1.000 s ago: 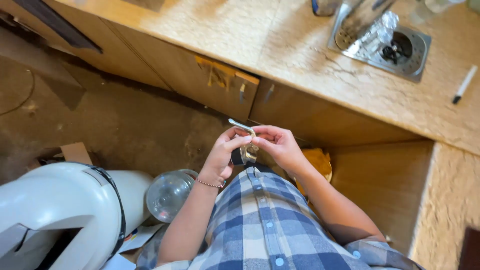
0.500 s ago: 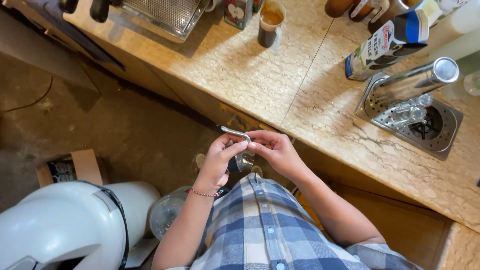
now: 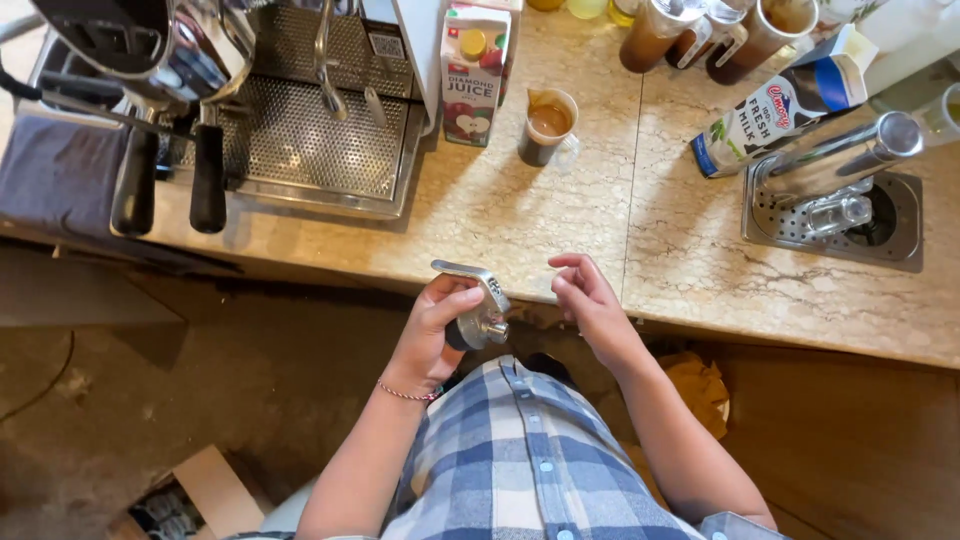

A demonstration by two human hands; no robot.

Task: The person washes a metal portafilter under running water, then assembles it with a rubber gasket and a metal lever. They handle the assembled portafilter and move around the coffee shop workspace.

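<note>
Near the desk (image 3: 480, 215) edge, the left hand (image 3: 432, 335) wraps its fingers around a small metal tool (image 3: 478, 308) held over the floor. Just right, the right hand (image 3: 588, 300) hovers loosely open, holding nothing. Farther off stand a glass of coffee (image 3: 547, 126), a juice carton (image 3: 474, 72) and an espresso machine (image 3: 300, 110).

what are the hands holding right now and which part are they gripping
The left hand holds a small metal tool with a flat handle, fingers wrapped around its round body below the handle. The right hand is empty, fingers loosely curled beside it, apart from it.
</note>
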